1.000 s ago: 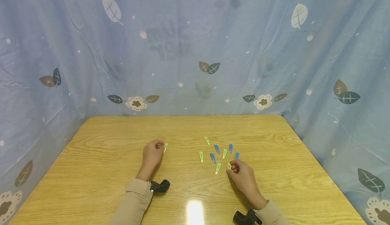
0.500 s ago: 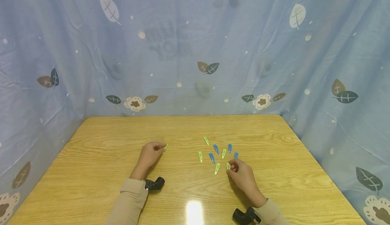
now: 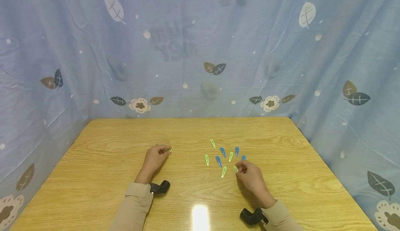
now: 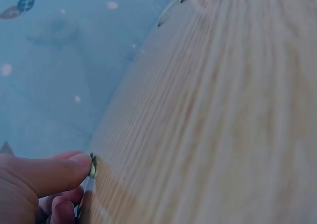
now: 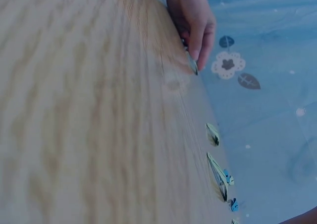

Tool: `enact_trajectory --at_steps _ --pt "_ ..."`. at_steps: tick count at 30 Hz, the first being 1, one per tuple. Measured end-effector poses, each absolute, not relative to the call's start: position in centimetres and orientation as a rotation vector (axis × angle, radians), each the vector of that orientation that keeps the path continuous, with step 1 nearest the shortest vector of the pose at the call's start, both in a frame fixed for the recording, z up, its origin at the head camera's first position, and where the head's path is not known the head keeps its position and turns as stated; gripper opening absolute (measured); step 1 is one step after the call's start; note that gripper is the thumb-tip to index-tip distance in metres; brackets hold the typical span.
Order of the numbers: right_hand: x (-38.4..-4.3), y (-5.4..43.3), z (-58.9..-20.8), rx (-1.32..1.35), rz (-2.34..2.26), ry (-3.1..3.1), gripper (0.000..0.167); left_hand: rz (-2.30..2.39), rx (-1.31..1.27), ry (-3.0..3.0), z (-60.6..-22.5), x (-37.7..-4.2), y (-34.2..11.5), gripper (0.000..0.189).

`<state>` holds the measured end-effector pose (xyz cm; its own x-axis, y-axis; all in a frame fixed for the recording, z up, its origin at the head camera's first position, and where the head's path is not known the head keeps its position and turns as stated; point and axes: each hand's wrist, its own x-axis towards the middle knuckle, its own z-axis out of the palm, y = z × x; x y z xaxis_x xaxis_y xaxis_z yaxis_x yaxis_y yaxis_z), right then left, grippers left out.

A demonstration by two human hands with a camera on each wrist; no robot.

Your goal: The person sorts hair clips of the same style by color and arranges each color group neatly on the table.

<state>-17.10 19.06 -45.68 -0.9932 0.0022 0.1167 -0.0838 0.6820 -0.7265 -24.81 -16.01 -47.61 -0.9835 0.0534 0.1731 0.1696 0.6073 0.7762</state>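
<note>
My left hand [image 3: 157,157] pinches a light green snap hair clip [image 4: 93,165] between thumb and fingertip, close over the table at left of centre. Only a small part of that clip shows past the fingers. At right of centre, my right hand [image 3: 251,178] has its thumb and forefinger at another green hair clip [image 3: 235,169], pinching its lower right part. The tips cover some of this clip. Around it lie several more clips, among them a green clip [image 3: 224,172] on its left and a blue clip [image 3: 243,158] just behind the hand.
More clips lie further back on the wooden table [image 3: 109,161]: a green clip [image 3: 213,143], a green clip [image 3: 207,160], a blue clip [image 3: 223,151] and a blue clip [image 3: 236,151]. A patterned blue curtain [image 3: 187,50] hangs at the back and both sides.
The left fingers have closed further over their clip, which shows less now. The right thumb and fingers have drawn slightly right, and more of the green clip at their tips shows.
</note>
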Motion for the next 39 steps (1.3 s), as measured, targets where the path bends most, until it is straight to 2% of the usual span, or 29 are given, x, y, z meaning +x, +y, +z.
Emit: enact_trajectory --at_steps 14,24,32,39 --pt "-17.2 19.1 -45.4 0.022 1.474 -2.738 0.027 -1.286 -0.191 -2.666 -47.5 -24.6 -15.6 0.021" --pt "-17.8 18.4 -44.7 0.108 1.874 -2.650 0.032 -1.275 -0.194 -2.649 -47.6 -24.7 -15.8 0.021" --pt "-18.7 16.1 -44.8 0.276 2.042 -2.553 0.035 -1.277 -0.194 -2.655 -47.9 -24.7 -15.9 0.021" --pt "-19.6 12.2 -44.7 0.253 2.127 -2.467 0.033 -1.278 -0.183 -2.655 -47.9 -24.8 -15.7 0.021"
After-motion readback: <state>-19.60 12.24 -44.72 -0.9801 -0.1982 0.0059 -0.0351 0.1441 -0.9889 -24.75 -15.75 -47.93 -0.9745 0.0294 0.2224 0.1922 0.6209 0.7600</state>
